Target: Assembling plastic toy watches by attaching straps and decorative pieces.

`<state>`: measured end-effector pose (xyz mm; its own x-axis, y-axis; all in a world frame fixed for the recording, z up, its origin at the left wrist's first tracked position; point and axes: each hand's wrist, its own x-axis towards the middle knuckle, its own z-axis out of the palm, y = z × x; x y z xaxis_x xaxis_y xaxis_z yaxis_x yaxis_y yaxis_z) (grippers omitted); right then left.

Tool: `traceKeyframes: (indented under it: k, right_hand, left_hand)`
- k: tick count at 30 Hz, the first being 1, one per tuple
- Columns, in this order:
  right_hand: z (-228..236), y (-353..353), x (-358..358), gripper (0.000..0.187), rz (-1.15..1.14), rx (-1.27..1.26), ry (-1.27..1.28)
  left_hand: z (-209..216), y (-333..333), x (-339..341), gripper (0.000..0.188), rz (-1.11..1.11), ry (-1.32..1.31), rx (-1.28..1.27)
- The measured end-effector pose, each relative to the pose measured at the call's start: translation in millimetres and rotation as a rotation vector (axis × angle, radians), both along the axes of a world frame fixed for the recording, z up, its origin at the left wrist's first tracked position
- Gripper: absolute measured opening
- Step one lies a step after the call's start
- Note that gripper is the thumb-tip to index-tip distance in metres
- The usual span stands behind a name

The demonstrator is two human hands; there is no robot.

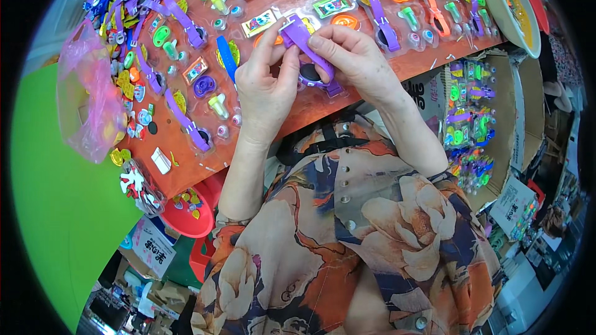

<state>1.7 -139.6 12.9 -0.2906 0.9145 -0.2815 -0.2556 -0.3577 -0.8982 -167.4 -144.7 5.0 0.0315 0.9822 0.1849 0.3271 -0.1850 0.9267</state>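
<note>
A purple toy wristwatch (318, 61) with a round black face is held up between my two hands, over the near edge of the red-brown table. My left hand (268, 77) pinches the strap's buckle end between thumb and fingers. My right hand (352, 56) is closed on the strap further along, its fingertips partly behind the watch. Just left of my left hand a blue watch strap (227, 58) lies by a yellow piece. Behind my hands sit clear blister trays with small card packs (259, 23), orange rings (345, 21) and other toys.
Purple watches heap at the table's (211, 162) far left beside a pink plastic bag (93, 96). A cream basin (512, 9) stands far right. Below the right edge, a cardboard box (496, 174) holds filled packs. A red bowl (189, 214) sits at lower left.
</note>
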Motion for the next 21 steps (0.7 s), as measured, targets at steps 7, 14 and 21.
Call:
traceKeyframes:
  k: [7, 14, 21]
  right_hand:
    - [0, 2, 2, 0.025, 0.068, 0.002, -0.035]
    - [-15, 3, -15, 0.03, -0.182, 0.195, -0.115]
    - [-1, 7, -4, 0.032, -0.128, 0.387, -0.369]
  left_hand:
    - [-11, 2, -1, 0.034, 0.006, 0.111, 0.201]
    - [-8, 4, -3, 0.025, -0.083, 0.525, 0.396]
    - [-3, 9, -5, 0.028, -0.061, 0.367, 0.363]
